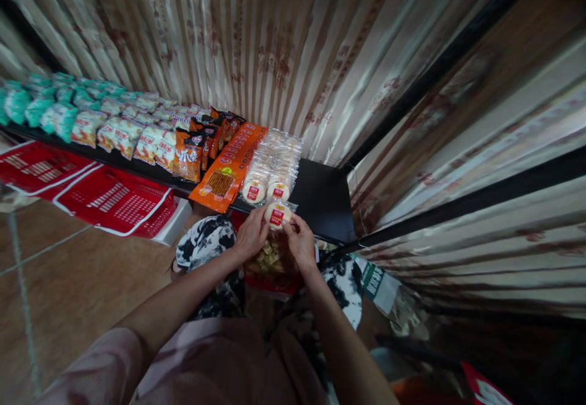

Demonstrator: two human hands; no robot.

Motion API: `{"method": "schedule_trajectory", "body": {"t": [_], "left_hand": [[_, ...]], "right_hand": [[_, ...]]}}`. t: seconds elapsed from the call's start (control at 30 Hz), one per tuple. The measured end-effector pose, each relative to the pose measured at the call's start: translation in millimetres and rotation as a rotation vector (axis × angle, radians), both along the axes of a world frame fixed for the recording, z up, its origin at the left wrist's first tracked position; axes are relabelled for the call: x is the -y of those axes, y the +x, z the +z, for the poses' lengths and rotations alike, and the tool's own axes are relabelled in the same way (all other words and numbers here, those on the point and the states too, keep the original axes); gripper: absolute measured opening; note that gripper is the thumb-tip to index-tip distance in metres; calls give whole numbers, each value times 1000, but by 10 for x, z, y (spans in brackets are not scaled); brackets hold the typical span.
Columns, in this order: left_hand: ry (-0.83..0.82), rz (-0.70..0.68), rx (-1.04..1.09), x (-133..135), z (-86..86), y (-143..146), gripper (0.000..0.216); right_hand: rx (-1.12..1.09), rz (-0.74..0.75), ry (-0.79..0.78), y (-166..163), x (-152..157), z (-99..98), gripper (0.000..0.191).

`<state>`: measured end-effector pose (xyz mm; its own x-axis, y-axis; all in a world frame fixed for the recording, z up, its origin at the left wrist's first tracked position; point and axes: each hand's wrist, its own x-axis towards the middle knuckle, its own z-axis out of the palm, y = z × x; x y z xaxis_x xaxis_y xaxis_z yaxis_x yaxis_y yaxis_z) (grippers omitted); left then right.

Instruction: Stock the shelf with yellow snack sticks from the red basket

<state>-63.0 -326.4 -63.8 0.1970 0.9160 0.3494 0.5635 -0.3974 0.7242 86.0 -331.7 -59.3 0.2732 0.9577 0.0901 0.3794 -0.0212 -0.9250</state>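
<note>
Between my two hands is a round, pale packaged cracker (277,215) in a clear wrapper with a red and yellow label. My left hand (253,234) pinches its left side, and my right hand (300,239) grips its right side. Just beyond it, two rows of the same wrapped crackers (270,164) lie on a black shelf (325,200). Left of those rows lies a flat orange snack bag (227,170) with a window showing brown sticks. Below my hands, gold-wrapped pieces (273,261) sit in a red container, partly hidden by my hands.
Farther left along the shelf stand orange and black bags (188,154), white snack bags (118,135) and teal bags (58,119). Red baskets (116,197) are under the shelf's front edge. Black metal bars (434,204) and a striped, printed sheet (274,45) bound the back and right.
</note>
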Motion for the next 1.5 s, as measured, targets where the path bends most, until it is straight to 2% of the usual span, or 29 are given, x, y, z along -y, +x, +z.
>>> {"method": "schedule_trajectory", "body": {"t": [0.17, 0.33, 0.5, 0.77, 1.03, 1.2, 1.33, 1.43, 1.5], "left_hand": [[32, -11, -47, -13, 0, 48, 49], [49, 16, -146, -47, -13, 84, 48], [64, 53, -183, -94, 26, 126, 45], [104, -98, -344, -158, 19, 140, 53], [83, -99, -432, -159, -5, 129, 46], [64, -90, -445, -152, -22, 156, 43], [53, -108, -457, -138, -19, 150, 47], [46, -130, -475, -130, 0, 134, 53], [44, -131, -502, -126, 16, 131, 55]], "right_hand": [[-6, 10, -10, 42, -128, -63, 37], [8, -3, -15, 16, -227, -42, 38], [154, -40, -39, 3, -335, -4, 37], [306, -39, -38, 3, -464, -5, 33], [474, -68, -93, 55, -577, -40, 30], [380, -41, -42, 71, -626, -128, 28], [296, -96, 13, 40, -589, -189, 34], [320, -128, 40, 12, -535, -163, 38], [413, -132, 84, -1, -502, -117, 39]]}}
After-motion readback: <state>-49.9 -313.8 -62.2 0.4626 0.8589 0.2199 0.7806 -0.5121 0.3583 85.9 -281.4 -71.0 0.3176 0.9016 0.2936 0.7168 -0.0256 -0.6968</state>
